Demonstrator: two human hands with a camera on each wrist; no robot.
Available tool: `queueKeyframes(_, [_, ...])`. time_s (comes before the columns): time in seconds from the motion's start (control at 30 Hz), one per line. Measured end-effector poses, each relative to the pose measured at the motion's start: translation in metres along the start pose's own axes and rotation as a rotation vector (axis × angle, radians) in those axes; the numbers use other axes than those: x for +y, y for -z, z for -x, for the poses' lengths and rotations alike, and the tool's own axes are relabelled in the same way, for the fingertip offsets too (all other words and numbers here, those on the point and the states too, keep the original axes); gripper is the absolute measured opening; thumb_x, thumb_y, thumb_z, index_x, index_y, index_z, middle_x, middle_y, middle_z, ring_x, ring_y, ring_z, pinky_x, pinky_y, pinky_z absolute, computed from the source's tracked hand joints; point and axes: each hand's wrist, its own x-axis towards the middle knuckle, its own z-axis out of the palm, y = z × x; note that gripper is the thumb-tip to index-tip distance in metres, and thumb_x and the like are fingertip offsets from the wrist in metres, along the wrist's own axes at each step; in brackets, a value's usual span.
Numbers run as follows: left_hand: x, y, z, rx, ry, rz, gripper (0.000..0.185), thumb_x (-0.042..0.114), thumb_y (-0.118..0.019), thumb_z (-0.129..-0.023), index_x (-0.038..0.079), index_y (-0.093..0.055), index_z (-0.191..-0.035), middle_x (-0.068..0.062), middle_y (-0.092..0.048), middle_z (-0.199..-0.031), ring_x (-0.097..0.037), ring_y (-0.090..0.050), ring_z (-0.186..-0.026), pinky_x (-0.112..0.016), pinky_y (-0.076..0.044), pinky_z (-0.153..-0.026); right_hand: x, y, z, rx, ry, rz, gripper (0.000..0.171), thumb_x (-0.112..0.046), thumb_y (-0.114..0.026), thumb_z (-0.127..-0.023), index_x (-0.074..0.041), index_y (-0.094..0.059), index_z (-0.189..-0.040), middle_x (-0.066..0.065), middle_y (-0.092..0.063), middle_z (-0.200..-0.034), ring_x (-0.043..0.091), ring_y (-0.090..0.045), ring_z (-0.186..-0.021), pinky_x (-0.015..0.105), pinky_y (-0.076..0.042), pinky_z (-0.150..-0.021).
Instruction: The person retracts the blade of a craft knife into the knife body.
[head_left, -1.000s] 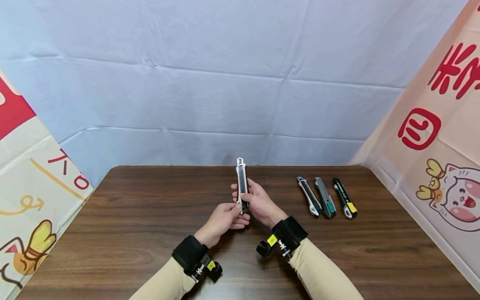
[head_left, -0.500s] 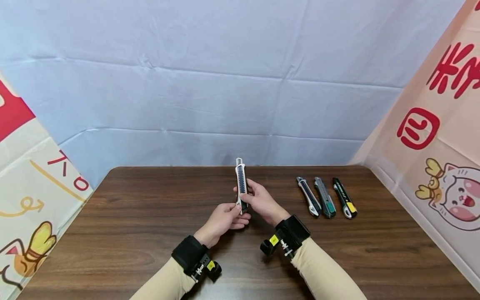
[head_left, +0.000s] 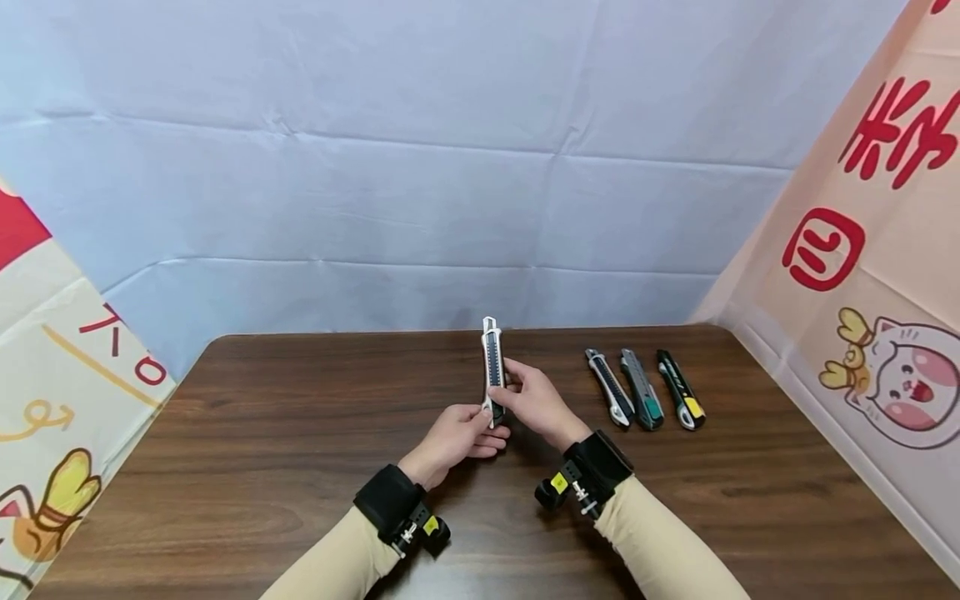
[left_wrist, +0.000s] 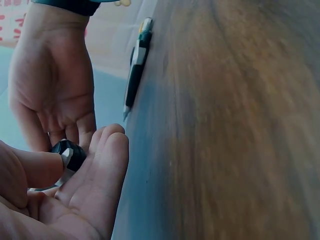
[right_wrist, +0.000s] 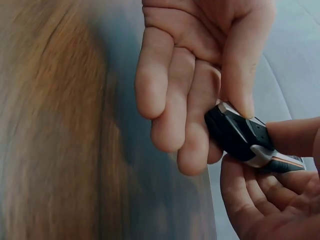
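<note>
Between my hands, a utility knife [head_left: 492,358] with a silver-white frame and dark middle is held up over the table, silver tip pointing away. My left hand [head_left: 452,437] pinches its butt end between thumb and forefinger, the other fingers stretched out below. Higher on the handle, my right hand [head_left: 538,406] holds it from the right side, thumb on its face and fingers behind. The left wrist view shows only the dark end of the knife [left_wrist: 72,159]. In the right wrist view, the knife's black end [right_wrist: 232,132] lies between both thumbs and fingers.
Three more utility knives lie side by side on the wooden table [head_left: 300,417] at right: a white-and-black one [head_left: 611,389], a grey-and-green one [head_left: 642,389] and a black-and-yellow one [head_left: 681,390]. A pale cloth [head_left: 420,208] hangs behind; printed sheets flank both sides.
My right fingers, earlier showing past the knife's left side, have drawn back rightward behind it. The left hand keeps its pinch. The head view has shifted slightly.
</note>
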Motion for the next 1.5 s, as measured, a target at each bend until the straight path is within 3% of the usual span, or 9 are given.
queueKeyframes(0.33, [0.005,-0.017,-0.011,-0.022,0.01,-0.041,0.038,0.017,-0.041,-0.106,-0.008,-0.055,-0.13,-0.025,-0.069,-0.112,-0.026,-0.072,-0.095,-0.034,-0.06,-0.083,0.008,0.02,0.006,0.029,-0.054,0.056,0.06,-0.016,-0.061,-0.097,-0.006,-0.035,-0.15,0.014,-0.064,-0.12,0.02,-0.066,-0.102,0.03,-0.053,-0.08])
queueKeyframes(0.6, [0.008,-0.032,-0.021,-0.039,0.039,-0.061,0.038,0.018,-0.041,-0.106,-0.007,-0.055,-0.131,-0.023,-0.07,-0.11,-0.028,-0.072,-0.095,-0.034,-0.061,-0.082,0.016,0.037,0.01,0.037,-0.09,0.056,0.059,-0.016,-0.06,-0.097,-0.006,-0.034,-0.15,0.015,-0.062,-0.123,0.021,-0.064,-0.104,0.033,-0.055,-0.082])
queueKeyframes(0.97, [0.011,-0.046,-0.029,-0.042,0.023,-0.095,0.034,0.019,-0.045,-0.104,-0.006,-0.062,-0.12,-0.021,-0.07,-0.105,-0.028,-0.072,-0.091,-0.032,-0.061,-0.076,0.025,0.054,0.012,0.064,-0.103,0.083,0.057,-0.012,-0.06,-0.096,0.002,-0.036,-0.146,0.022,-0.061,-0.125,0.023,-0.063,-0.101,0.03,-0.055,-0.076])
queueKeyframes(1.27, [0.018,-0.041,-0.023,-0.063,0.016,-0.104,0.037,0.019,-0.045,-0.104,-0.007,-0.056,-0.129,-0.02,-0.07,-0.111,-0.028,-0.071,-0.095,-0.033,-0.061,-0.08,0.028,0.069,0.017,0.043,-0.185,0.256,0.054,-0.016,-0.06,-0.096,0.003,-0.04,-0.142,0.018,-0.066,-0.114,0.016,-0.061,-0.077,0.03,-0.052,-0.066])
queueKeyframes(1.5, [0.019,-0.035,-0.018,-0.085,-0.006,-0.103,0.04,0.021,-0.045,-0.105,-0.007,-0.053,-0.132,-0.021,-0.069,-0.115,-0.025,-0.07,-0.096,-0.032,-0.06,-0.083,0.029,0.074,0.016,0.095,-0.269,0.43,0.056,-0.022,-0.064,-0.094,0.001,-0.045,-0.14,0.015,-0.065,-0.115,0.016,-0.061,-0.081,0.025,-0.049,-0.062])
